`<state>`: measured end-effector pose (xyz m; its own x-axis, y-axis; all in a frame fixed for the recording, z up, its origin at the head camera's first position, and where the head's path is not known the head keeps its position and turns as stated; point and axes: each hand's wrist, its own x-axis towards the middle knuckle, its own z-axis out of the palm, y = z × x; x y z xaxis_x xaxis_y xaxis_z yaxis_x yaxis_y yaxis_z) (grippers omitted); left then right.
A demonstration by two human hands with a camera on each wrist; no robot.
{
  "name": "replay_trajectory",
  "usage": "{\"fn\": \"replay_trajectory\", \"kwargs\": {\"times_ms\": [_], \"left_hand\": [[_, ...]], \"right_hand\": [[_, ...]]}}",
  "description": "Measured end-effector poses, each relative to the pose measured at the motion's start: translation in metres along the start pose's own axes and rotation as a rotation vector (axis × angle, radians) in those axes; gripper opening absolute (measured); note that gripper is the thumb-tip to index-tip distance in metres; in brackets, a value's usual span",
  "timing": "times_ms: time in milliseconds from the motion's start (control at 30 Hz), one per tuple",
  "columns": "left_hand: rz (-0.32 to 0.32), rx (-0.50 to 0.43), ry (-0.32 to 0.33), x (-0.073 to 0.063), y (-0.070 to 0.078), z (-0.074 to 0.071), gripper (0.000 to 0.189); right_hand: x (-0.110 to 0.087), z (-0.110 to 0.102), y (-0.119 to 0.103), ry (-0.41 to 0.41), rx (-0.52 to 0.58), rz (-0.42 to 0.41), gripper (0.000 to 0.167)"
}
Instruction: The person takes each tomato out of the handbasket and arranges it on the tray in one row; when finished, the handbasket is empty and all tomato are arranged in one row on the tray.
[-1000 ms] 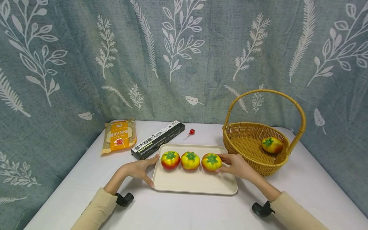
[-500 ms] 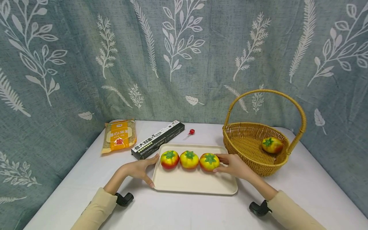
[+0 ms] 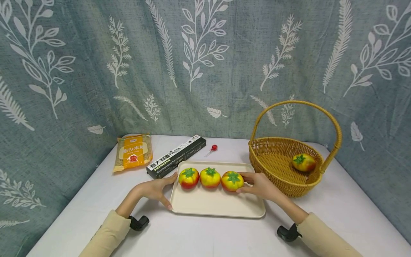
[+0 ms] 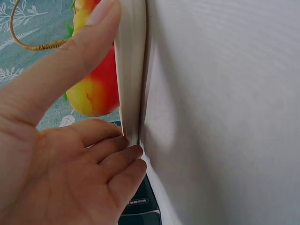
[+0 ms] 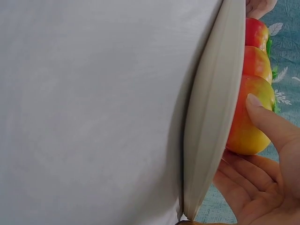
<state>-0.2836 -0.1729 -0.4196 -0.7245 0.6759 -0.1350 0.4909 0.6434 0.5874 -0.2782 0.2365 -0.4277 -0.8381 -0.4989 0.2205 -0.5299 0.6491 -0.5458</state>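
Three red-and-yellow tomatoes with green leafy tops stand in a row on a cream tray [image 3: 218,208]: a left one [image 3: 188,178], a middle one [image 3: 210,177] and a right one [image 3: 232,181]. My right hand [image 3: 258,185] holds the right tomato from its right side, thumb at the front and fingers behind, as the right wrist view also shows on this tomato [image 5: 251,122]. My left hand [image 3: 155,189] is spread along the tray's left end, thumb at the front corner, fingertips at the rim [image 4: 131,79] farther back.
A wicker basket [image 3: 273,175] with a tall handle stands right behind the tray, another tomato [image 3: 303,162] inside. A black-and-white pasta box [image 3: 176,157] lies behind the tray's left end. Farther left is an orange food packet [image 3: 133,152]. A red lollipop [image 3: 214,147] lies at the back.
My right hand has moved slightly left with the right tomato, and the middle and left tomatoes have shifted left too. My left hand and the tray have stayed in place.
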Motion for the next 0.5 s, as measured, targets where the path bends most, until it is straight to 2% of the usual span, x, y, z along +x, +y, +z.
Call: {"fn": "replay_trajectory", "kwargs": {"times_ms": [200,500], "left_hand": [[-0.004,0.001,0.001,0.0001,-0.0003,0.0000,0.115],[-0.011,0.003,-0.002,0.0002,-0.0008,-0.0005,0.116]], "right_hand": [[-0.0010,-0.0007,-0.0010,0.011,-0.019,0.002,0.067],[-0.0023,-0.0058,-0.0005,0.008,0.014,-0.003,0.070]]}}
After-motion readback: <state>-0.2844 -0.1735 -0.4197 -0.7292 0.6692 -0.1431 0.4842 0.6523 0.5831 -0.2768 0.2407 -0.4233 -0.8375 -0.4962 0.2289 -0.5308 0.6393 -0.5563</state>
